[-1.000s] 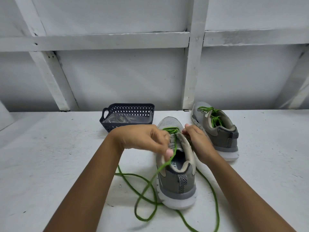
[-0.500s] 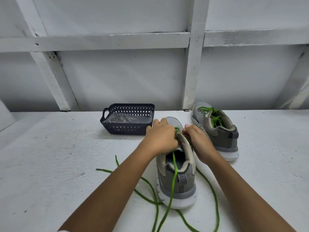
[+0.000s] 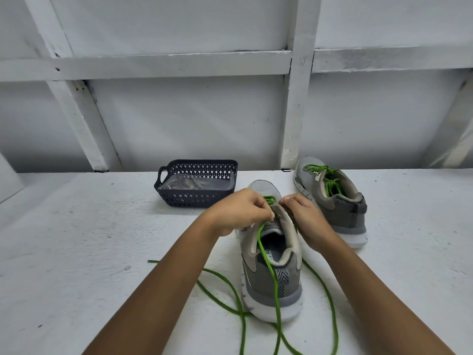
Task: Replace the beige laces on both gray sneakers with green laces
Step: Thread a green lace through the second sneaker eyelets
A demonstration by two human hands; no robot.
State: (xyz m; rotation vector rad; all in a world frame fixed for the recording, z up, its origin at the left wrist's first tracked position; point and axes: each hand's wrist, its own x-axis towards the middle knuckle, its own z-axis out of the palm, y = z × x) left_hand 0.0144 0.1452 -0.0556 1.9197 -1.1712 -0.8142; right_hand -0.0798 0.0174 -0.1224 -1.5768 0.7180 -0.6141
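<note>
Now the left hand (image 3: pixel 238 212) is back at the eyelets of the near sneaker (image 3: pixel 271 290), its fingers curled tight and pinching the green lace (image 3: pixel 276 280). A second ago it had drawn that strand out to the near left. The slack now trails straight back over the heel and down onto the worktop (image 3: pixel 76 252), so one more crossing looks pulled through and another is probably starting. The right hand (image 3: pixel 302 213) curls around the right edge of the upper and steadies the shoe. The far sneaker (image 3: pixel 335 201), to the right, already carries green lacing. Both sets of fingertips hide the eyelets, so the number of rows laced cannot be counted. The lace ends run off the near edge. The dark basket (image 3: pixel 194 198) holds something pale, possibly the beige laces, too dim to confirm.
</note>
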